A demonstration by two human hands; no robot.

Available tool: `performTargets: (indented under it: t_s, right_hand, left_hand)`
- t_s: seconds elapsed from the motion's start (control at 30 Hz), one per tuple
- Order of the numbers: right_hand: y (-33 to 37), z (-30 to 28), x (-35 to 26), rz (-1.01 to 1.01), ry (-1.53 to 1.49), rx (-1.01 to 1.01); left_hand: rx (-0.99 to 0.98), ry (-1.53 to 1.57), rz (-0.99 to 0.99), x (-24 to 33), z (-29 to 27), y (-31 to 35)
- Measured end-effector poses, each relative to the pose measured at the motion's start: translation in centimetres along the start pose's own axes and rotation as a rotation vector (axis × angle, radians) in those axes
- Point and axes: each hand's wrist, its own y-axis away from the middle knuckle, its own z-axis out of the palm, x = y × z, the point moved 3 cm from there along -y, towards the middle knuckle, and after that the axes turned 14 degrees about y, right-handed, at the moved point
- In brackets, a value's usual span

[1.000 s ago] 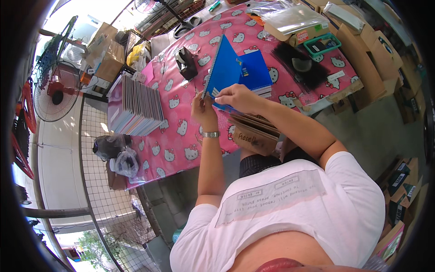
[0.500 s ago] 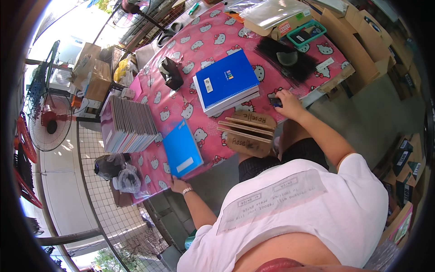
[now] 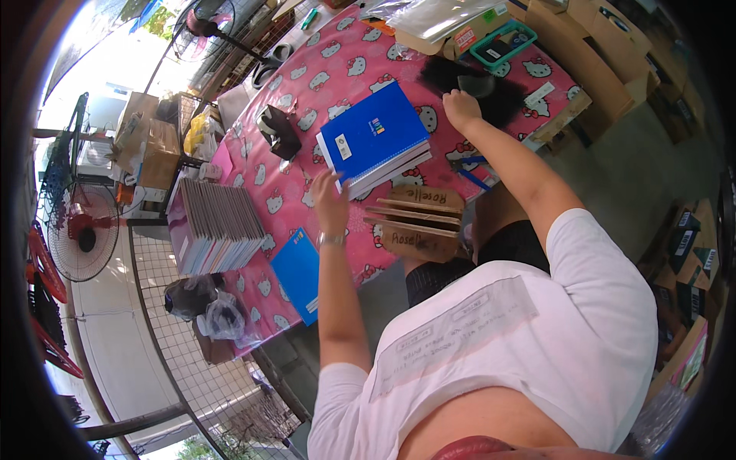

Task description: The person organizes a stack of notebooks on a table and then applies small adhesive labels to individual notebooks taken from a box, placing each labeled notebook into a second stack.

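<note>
A stack of notebooks with a blue top cover (image 3: 376, 130) lies mid-table. My left hand (image 3: 330, 201) is over its near left corner, fingers apart and holding nothing; I cannot tell whether it touches the stack. Beyond the stack's right side, my right hand (image 3: 462, 111) has its fingers curled together at the edge of a dark, thin-stranded pile (image 3: 498, 103). Whatever may be in those fingers is hidden. A blue-handled tool, seemingly scissors (image 3: 474, 178), lies below my right forearm. A lighter blue notebook (image 3: 295, 268) sits at the front left, partly covered by my left forearm.
A tall stack of notebooks (image 3: 218, 222) stands on the left, with a black tape dispenser (image 3: 277, 132) farther back. Upright cardboard pieces (image 3: 422, 218) are at the near edge. A teal tray (image 3: 502, 46) and clear plastic sheets (image 3: 437, 17) lie at the back right.
My left hand has left the light blue notebook's near corner and moved up to the blue stack. My right hand has let go of the blue-handled tool and reached farther, to the dark pile.
</note>
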Motion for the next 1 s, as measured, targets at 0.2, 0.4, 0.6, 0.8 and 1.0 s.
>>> performTargets:
  t_s: [0.2, 0.4, 0.6, 0.8, 1.0]
  right_hand:
    - [0.3, -3.8, 1.8, 0.066, -0.396, 0.245]
    - [-0.9, -7.0, 5.2, 0.013, -0.636, 0.314]
    - [2.5, -8.9, 3.2, 0.064, -1.065, -0.022]
    - [4.5, -9.5, 3.9, 0.135, -1.298, -0.269]
    - [6.7, -8.6, 4.9, 0.194, -1.485, -0.316]
  left_hand:
    - [-0.659, -0.258, 0.028, 3.1, 7.3, -7.0]
    - [-0.872, -0.205, -0.001, 2.1, 7.7, -8.4]
    - [-0.773, -0.146, -0.055, 2.3, 6.6, -8.9]
    - [-0.838, 0.008, -0.068, 0.7, 6.4, -10.3]
    - [-0.792, -0.040, -0.048, 0.7, 7.5, -8.8]
